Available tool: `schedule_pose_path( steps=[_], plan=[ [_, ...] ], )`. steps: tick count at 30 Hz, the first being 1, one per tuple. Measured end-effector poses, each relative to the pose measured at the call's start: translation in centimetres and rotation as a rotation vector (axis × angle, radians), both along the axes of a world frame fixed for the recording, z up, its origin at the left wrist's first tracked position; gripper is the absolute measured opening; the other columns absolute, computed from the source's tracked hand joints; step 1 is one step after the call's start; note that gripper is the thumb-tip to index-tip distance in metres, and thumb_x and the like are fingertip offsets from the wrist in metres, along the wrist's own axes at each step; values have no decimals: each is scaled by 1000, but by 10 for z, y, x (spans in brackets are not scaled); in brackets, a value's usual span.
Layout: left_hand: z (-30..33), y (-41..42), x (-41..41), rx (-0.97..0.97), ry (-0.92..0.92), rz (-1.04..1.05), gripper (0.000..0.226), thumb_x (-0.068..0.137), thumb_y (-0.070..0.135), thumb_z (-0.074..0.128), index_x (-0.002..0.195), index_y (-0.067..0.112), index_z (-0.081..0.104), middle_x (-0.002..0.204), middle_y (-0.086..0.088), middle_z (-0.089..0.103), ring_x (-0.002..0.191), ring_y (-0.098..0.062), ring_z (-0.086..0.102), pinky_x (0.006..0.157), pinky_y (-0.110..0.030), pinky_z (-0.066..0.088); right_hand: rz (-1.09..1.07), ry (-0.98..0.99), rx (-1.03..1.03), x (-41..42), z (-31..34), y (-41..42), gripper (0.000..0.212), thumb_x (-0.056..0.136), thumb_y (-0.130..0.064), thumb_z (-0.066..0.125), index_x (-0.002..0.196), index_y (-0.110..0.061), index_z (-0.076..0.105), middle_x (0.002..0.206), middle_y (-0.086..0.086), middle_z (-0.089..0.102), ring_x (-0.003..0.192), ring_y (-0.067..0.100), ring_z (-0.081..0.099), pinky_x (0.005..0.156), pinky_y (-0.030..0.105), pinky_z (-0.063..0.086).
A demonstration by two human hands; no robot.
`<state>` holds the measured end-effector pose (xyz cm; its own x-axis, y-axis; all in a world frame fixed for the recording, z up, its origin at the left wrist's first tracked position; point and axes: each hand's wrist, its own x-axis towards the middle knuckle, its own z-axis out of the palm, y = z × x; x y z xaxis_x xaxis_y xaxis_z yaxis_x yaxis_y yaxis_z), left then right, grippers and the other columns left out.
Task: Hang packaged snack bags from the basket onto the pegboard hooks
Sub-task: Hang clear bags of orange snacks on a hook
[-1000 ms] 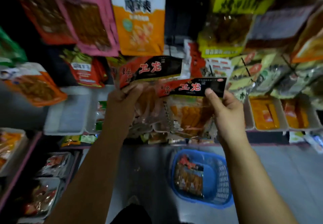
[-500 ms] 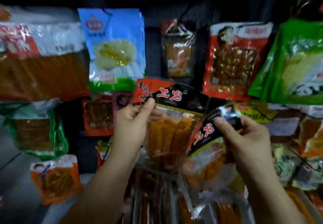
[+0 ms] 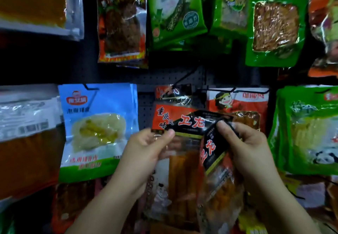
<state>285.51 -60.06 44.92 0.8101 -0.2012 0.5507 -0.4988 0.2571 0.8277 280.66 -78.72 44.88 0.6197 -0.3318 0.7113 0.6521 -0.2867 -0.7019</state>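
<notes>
**Two bags up at the pegboard, neither hung**

While you hold both snack bags before the pegboard, nothing is on a hook yet. Your left hand pinches the upright bag by its header; your right hand pinches the tilted bag at its top corner. Next, probably, line one header hole up with the black hook just above. Both forearms reach up from below.
</notes>
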Motion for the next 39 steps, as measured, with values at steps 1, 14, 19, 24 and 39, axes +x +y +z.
schedule_pose_path(
  steps=[1,14,19,24,39],
  plan=[
    [11,-4,4,-20,-39,17,26,64,38,69,80,20,76,82,-3,76,79,-18,73,68,-27,55,3,-9,11,5,6,-3,26,74,-46,63,79,-23,74,76,0,76,71,17,73,62,28,57],
    [111,-36,40,-126,-441,292,20,85,29,67,67,37,73,66,12,72,52,1,62,46,-13,45,-17,-246,-52,54,87,-21,40,91,-36,60,75,0,63,76,28,65,63,22,58,59,33,43],
    [121,-38,43,-118,-448,313,26,85,26,67,61,35,72,58,9,69,46,-1,59,44,-12,43,-27,-263,-55,62,96,-23,39,91,-35,60,77,1,65,74,22,68,62,17,60,57,29,43],
    [123,-39,45,-93,-410,324,25,85,22,67,60,23,67,52,9,66,39,-2,56,38,-11,39,-145,-258,-106,64,95,-23,46,90,-38,60,78,5,63,70,28,65,56,20,56,55,31,42],
    [118,-41,61,7,-321,359,11,86,21,67,77,14,69,61,1,66,38,-1,56,39,-12,41,-531,-249,-313,62,88,-15,52,92,-35,56,49,-13,35,41,-1,31,39,14,31,41,28,21]
  ],
)
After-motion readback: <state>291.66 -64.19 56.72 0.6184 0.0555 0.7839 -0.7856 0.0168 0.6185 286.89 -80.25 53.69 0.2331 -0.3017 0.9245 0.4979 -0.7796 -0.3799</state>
